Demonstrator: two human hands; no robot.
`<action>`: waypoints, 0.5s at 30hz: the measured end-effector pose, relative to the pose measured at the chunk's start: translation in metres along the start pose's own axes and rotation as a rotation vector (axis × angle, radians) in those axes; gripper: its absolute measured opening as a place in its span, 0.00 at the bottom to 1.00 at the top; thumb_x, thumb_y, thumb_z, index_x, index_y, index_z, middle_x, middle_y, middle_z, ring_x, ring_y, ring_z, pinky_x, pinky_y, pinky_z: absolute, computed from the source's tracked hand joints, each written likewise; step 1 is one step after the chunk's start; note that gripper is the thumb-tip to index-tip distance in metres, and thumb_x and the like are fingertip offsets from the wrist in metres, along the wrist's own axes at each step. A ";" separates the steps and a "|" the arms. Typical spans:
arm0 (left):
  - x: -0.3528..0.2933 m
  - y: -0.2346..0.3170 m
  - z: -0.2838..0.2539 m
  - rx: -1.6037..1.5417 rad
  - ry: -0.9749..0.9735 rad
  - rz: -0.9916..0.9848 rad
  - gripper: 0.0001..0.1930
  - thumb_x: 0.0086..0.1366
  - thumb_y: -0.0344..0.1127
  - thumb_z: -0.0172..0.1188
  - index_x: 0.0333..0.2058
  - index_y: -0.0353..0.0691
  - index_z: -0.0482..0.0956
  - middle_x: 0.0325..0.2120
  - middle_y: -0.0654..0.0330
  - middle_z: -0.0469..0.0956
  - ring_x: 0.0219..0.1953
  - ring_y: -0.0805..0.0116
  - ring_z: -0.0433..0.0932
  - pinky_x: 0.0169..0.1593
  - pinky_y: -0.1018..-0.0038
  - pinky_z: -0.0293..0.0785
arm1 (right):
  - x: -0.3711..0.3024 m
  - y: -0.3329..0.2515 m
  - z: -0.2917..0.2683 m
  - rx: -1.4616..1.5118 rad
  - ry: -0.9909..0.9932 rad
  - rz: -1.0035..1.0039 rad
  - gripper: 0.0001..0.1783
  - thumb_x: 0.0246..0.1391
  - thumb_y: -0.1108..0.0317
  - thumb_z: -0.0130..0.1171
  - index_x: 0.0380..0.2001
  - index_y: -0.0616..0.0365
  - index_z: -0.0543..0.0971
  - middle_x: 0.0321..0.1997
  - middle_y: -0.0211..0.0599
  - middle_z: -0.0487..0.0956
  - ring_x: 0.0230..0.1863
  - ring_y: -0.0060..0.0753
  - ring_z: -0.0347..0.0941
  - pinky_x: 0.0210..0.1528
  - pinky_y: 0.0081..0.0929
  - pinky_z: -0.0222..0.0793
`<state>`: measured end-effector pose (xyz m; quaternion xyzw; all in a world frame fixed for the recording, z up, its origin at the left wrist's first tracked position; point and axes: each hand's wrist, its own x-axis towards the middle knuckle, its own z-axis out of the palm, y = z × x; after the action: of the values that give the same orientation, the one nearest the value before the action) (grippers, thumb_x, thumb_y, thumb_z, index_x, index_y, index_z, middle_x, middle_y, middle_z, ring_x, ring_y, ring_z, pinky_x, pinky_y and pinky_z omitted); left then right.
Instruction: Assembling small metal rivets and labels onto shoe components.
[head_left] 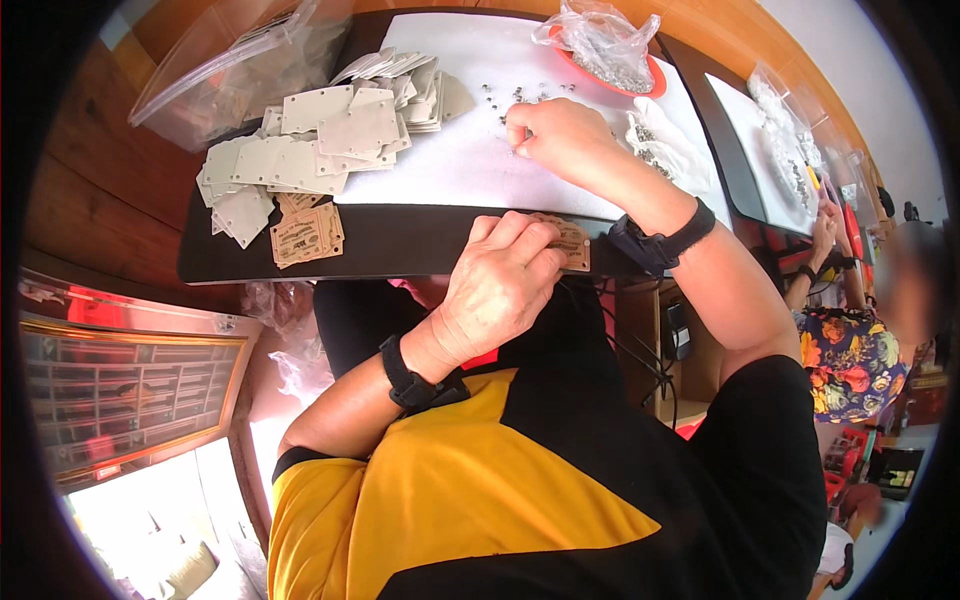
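Seated worker at a dark table (400,238), a white sheet (440,188) spread over it. Left hand (503,275) at the near edge, fingers curled closed over brown printed cards (574,246), which stick out past the fingertips on the right. Right hand (568,140) over the sheet, thumb and forefinger drawn together beside scattered small metal pieces (518,93); cannot tell from here whether one is pinched between them. Pale cards (358,125) heaped on the left, more brown cards stacked just below. Orange-red bowl (657,80) at the far side, clear plastic in it. Off right, a co-worker in flowered clothing (855,365).
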<state>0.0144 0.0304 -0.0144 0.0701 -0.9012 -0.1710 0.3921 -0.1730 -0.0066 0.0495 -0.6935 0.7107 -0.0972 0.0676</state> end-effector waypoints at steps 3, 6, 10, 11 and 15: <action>-0.001 -0.002 0.001 -0.022 0.030 0.001 0.13 0.47 0.27 0.66 0.34 0.38 0.78 0.40 0.58 0.75 0.43 0.58 0.73 0.45 0.65 0.67 | -0.001 0.007 0.000 -0.073 0.041 -0.045 0.05 0.46 0.69 0.53 0.25 0.50 0.79 0.26 0.35 0.80 0.33 0.45 0.77 0.32 0.42 0.67; -0.001 -0.002 0.000 -0.039 0.041 0.001 0.12 0.47 0.26 0.66 0.33 0.37 0.78 0.39 0.57 0.75 0.42 0.58 0.73 0.44 0.65 0.68 | -0.005 0.014 -0.007 -0.014 -0.003 -0.002 0.06 0.46 0.69 0.53 0.25 0.49 0.80 0.26 0.34 0.80 0.32 0.45 0.76 0.32 0.43 0.67; -0.002 -0.003 0.002 -0.051 0.039 0.003 0.11 0.47 0.26 0.66 0.32 0.36 0.77 0.38 0.56 0.74 0.41 0.56 0.73 0.45 0.64 0.70 | -0.001 0.013 -0.008 0.033 0.060 0.030 0.05 0.46 0.67 0.61 0.29 0.52 0.79 0.27 0.36 0.80 0.31 0.41 0.76 0.33 0.35 0.68; -0.003 -0.004 0.003 -0.052 0.038 0.004 0.11 0.47 0.26 0.66 0.32 0.36 0.77 0.38 0.56 0.74 0.41 0.56 0.73 0.45 0.64 0.70 | 0.001 0.013 -0.005 0.036 0.094 0.014 0.05 0.46 0.68 0.60 0.29 0.51 0.79 0.27 0.35 0.80 0.31 0.41 0.76 0.33 0.35 0.68; -0.004 -0.004 0.003 -0.057 0.062 0.002 0.10 0.48 0.26 0.65 0.32 0.36 0.77 0.38 0.56 0.74 0.40 0.56 0.73 0.45 0.64 0.71 | 0.005 0.015 0.010 0.037 0.122 -0.010 0.06 0.44 0.68 0.60 0.29 0.51 0.80 0.27 0.35 0.80 0.30 0.41 0.76 0.32 0.35 0.68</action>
<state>0.0147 0.0285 -0.0209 0.0633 -0.8835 -0.1940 0.4216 -0.1849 -0.0114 0.0362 -0.6884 0.7081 -0.1528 0.0368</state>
